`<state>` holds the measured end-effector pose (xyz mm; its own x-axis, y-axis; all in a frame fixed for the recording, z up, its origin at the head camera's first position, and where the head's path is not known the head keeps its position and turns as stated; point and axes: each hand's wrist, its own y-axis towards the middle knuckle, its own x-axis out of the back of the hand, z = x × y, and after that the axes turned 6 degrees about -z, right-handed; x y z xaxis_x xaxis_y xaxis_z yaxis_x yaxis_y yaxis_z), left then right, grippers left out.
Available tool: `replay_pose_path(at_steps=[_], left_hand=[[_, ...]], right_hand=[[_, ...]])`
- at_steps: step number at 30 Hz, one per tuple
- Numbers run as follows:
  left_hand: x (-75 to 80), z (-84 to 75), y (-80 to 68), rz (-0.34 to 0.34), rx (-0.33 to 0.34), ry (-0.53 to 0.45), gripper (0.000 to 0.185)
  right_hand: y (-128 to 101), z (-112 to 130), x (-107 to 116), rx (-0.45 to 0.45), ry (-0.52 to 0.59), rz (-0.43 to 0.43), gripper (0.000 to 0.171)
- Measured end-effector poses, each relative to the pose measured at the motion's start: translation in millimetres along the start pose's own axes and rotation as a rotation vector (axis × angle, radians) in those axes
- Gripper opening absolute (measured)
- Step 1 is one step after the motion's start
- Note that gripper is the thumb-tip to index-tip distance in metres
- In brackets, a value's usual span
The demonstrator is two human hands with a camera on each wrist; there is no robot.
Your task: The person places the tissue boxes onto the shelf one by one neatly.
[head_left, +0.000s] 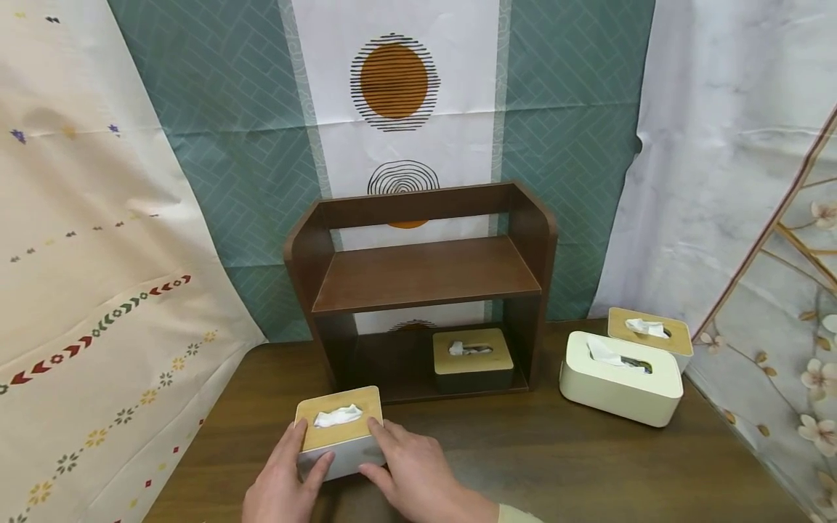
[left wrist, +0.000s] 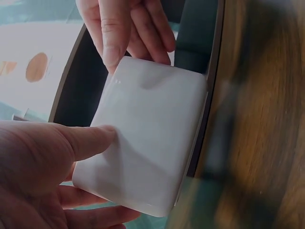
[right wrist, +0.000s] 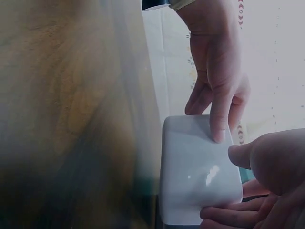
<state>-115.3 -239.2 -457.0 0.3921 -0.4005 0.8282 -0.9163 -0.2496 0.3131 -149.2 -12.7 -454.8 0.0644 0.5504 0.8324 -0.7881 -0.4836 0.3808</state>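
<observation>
A tissue box (head_left: 340, 457) with a white body and a light wooden lid is held between both hands near the table's front left. My left hand (head_left: 281, 479) grips its left end, thumb on the front face and fingers along the side. At the right end my right hand (head_left: 415, 472) holds it the same way, with its thumb low on the front. White tissue (head_left: 338, 416) pokes out of the lid's slot. In the left wrist view the box's smooth white front (left wrist: 143, 129) faces the camera, and the right wrist view shows that face (right wrist: 200, 167) too.
Behind the hands stands a dark brown two-tier shelf (head_left: 425, 272). A dark green tissue box (head_left: 474, 363) with a wooden lid sits at the right of its lower tier. On the table's right are a cream tissue box (head_left: 617, 388) and, behind it, another wooden-lidded one (head_left: 680, 334).
</observation>
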Motion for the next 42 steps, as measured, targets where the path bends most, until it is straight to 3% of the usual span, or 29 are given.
replay_pose_path(at_steps=[12, 19, 30, 42], left_hand=[[-10.3, -19.9, 0.1, -0.004, -0.071, -0.014, 0.072], [-21.2, -32.4, 4.6, -0.009, -0.084, -0.033, 0.074], [-39.2, -49.3, 13.7, -0.127, -0.182, -0.076, 0.073], [-59.2, -55.8, 33.0, -0.149, -0.232, -0.082, 0.07]], right_hand=[[-12, -18, 10, -0.069, 0.029, 0.022, 0.065], [-19, -29, 13, -0.051, 0.003, -0.058, 0.06], [-14, -44, 20, -0.075, -0.022, -0.146, 0.058], [-1, -62, 17, -0.044, -0.053, -0.255, 0.055]])
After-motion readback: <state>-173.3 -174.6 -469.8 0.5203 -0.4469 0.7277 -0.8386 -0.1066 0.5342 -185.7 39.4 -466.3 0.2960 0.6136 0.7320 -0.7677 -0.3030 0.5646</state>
